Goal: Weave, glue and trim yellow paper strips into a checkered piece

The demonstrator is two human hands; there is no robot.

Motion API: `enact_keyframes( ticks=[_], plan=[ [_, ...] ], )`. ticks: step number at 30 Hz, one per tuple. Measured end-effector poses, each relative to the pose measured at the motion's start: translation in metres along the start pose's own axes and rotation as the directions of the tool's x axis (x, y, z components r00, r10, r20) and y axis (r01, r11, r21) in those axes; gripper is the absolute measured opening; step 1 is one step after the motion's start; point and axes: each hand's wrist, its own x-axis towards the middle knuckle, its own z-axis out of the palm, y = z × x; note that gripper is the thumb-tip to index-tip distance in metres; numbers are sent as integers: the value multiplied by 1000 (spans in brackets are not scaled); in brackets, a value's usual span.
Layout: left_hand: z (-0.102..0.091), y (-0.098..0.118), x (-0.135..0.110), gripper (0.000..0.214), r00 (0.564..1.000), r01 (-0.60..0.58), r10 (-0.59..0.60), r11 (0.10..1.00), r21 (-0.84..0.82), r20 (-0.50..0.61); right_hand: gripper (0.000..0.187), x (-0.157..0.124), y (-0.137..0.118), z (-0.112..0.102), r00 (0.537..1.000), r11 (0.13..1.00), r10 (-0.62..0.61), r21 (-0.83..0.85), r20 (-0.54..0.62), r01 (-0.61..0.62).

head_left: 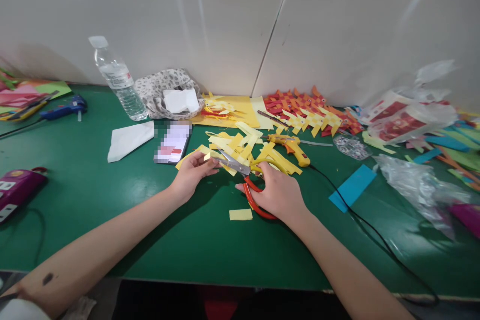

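My right hand (281, 192) grips a pair of scissors (249, 180) with red handles, its blades pointing left and parted. My left hand (193, 172) pinches a small piece of pale yellow paper (208, 156) close to the blade tips. Just beyond both hands lies a loose heap of yellow paper strips (234, 144). A yellow glue gun (290, 147) rests at the heap's right side. One small yellow paper rectangle (241, 215) lies on the green table (165, 245), nearer to me than the scissors.
Behind the heap are red and orange woven paper pieces (288, 102). A phone (174, 142), white paper (129, 141) and a water bottle (122, 82) stand or lie to the left. To the right are blue paper (353, 187), plastic bags (416, 185) and the glue gun's black cord (360, 217).
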Motion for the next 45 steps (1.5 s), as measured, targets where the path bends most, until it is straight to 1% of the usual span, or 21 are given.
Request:
enact_keyframes(
  ticks=[8,14,18,21,26,29,33,37,41,43,45],
  plan=[
    [2,1,-1,26,998,47,-46,999,-14,44,48,0,0,0,1000,1000,-17,9,-7,17],
    [2,1,-2,30,997,55,-56,998,20,51,48,0,0,-1,999,999,-41,3,-20,41],
    [3,0,-2,30,997,38,-41,998,47,61,47,0,0,-1,997,998,-62,8,-36,62],
    [2,1,-2,30,999,8,-10,997,71,32,47,0,2,-2,994,998,-58,28,-91,61],
    [0,3,-2,33,992,-88,94,993,78,-88,46,0,4,-5,971,998,-21,53,-236,35],
    [3,5,-2,33,989,-97,107,991,95,-100,48,-2,2,-4,956,997,-31,65,-290,52],
    [7,5,-6,34,994,-83,90,990,113,-60,49,-4,-4,-2,968,995,-58,66,-244,76],
    [8,4,-8,32,999,-48,48,994,99,2,48,-3,-4,0,985,998,-48,33,-163,54],
    [6,4,-8,34,996,-14,8,998,63,88,46,-1,-2,-3,998,999,-30,26,-56,31],
    [6,4,-8,32,994,-5,0,999,48,107,45,0,-1,-5,999,999,-28,27,-16,29],
    [5,3,-7,29,993,9,-13,999,41,114,44,0,-1,-7,999,999,-33,25,-3,33]
  ],
)
